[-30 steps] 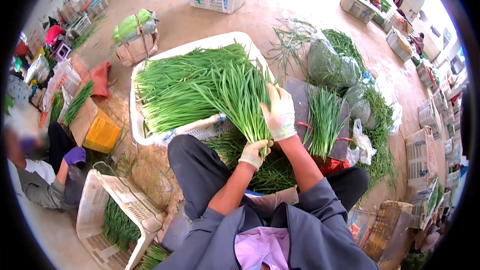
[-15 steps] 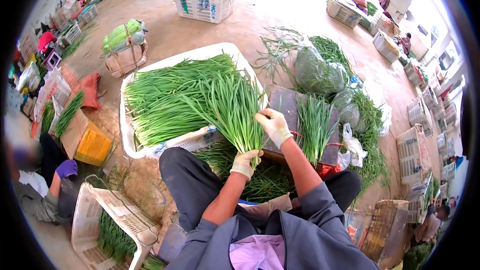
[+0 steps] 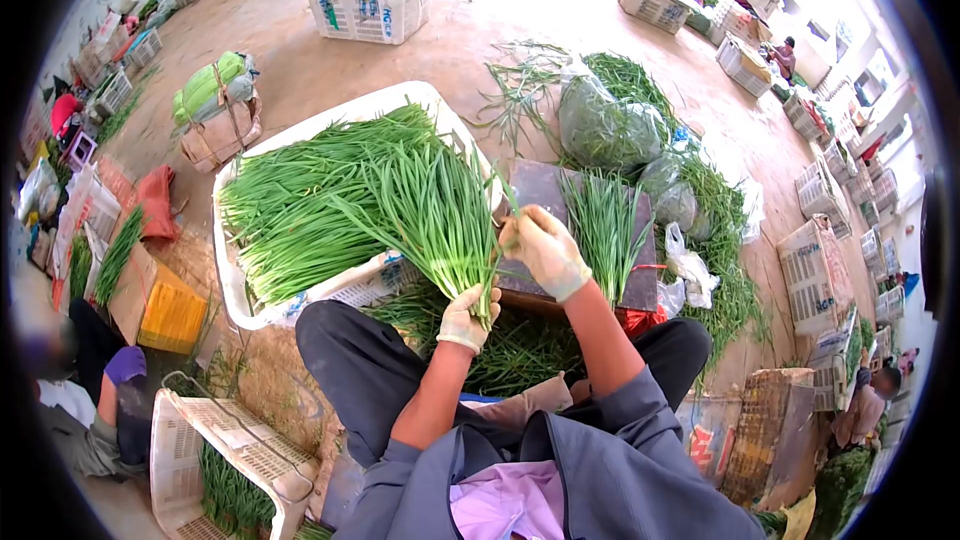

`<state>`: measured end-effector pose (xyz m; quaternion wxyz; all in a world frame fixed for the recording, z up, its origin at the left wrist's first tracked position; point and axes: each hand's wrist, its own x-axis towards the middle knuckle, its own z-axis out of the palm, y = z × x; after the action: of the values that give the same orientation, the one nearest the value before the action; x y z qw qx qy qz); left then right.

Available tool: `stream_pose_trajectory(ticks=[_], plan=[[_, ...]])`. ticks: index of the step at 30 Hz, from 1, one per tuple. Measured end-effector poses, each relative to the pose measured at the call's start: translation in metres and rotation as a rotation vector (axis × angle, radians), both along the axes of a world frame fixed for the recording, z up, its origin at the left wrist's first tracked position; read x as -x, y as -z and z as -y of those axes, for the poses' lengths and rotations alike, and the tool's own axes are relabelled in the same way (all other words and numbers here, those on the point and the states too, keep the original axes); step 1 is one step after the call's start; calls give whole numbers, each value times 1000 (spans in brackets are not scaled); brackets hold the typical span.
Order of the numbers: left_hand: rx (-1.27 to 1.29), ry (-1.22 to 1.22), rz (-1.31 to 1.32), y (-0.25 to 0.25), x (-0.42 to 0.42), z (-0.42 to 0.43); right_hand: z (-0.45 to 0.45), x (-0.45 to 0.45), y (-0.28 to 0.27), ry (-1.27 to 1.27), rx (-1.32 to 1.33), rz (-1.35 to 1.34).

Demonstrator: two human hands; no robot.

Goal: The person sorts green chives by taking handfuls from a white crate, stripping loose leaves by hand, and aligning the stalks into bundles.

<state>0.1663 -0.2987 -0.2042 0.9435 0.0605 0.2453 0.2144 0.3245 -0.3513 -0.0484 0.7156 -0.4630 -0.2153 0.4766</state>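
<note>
Green bunch point(image 3: 440, 225) stands fanned out in front of you, stems gathered low and leaf tips spreading toward eleven o'clock, over the near right part of the white crate point(image 3: 420, 92). Your left hand point(image 3: 465, 318), in a pale glove, is closed around the stem ends, its forearm angled up toward one o'clock. Your right hand point(image 3: 545, 252), also gloved, is at four o'clock from the bunch's middle, knuckles up, thumb and fingers pinched together on a thin green blade; that forearm slants up toward eleven.

Toward nine and ten o'clock of the bunch, more greens point(image 3: 310, 200) fill the crate in a thick layer. At three, a dark low surface point(image 3: 525, 185) carries a second bunch point(image 3: 605, 230). A clear bag point(image 3: 600, 130) of greens sits at two, and loose greens point(image 3: 525, 350) lie at five, near your legs.
</note>
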Motion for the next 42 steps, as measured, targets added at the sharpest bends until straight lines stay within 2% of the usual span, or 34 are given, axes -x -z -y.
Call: stream_pose_trajectory(ticks=[3,5,6,11,13,15,17,19,21,24,25,27,29,30,31,33,34,36,39,41,42], plan=[[37,14,101,-1,-3,-2,25,17,13,-2,30,-17],[123,-16,100,-14,-2,-1,39,16,34,-82,-55,-3],[129,10,158,-15,-3,-1,45,18,32,-50,28,35],[58,26,161,-22,-2,-1,56,13,36,-55,140,211],[43,32,131,-18,-5,1,54,13,40,-34,135,501],[-127,77,76,-10,-3,-1,51,14,47,-71,106,477],[-102,81,9,-10,-2,-3,52,24,26,-50,133,83],[-181,105,27,-3,-1,-6,67,33,4,58,-114,-305],[-151,25,-47,-8,-3,-3,92,28,-7,-139,-407,-472],[-179,32,-118,-12,-6,-3,122,23,4,-171,-383,-234],[-188,37,-131,-12,-6,-3,130,16,17,-220,-202,-88],[-200,42,-140,-11,-6,-2,129,7,57,-316,442,736],[-224,34,-134,-8,-8,-4,128,27,93,-102,813,1437],[-199,30,-143,-7,-8,-3,116,40,85,-128,649,900],[-164,-9,-142,-13,-10,0,106,57,75,-265,651,310],[-190,13,-132,-7,-11,-2,88,92,83,-191,592,828],[-190,48,-130,-5,-9,-3,84,90,80,-186,581,834],[-157,30,-112,1,-10,-4,79,87,68,-225,634,448],[-99,6,22,10,-6,-4,83,86,41,-99,541,417],[4,-3,44,2,-6,-4,83,87,22,-36,516,487],[-38,3,72,2,-7,-4,81,86,13,-32,494,553]])
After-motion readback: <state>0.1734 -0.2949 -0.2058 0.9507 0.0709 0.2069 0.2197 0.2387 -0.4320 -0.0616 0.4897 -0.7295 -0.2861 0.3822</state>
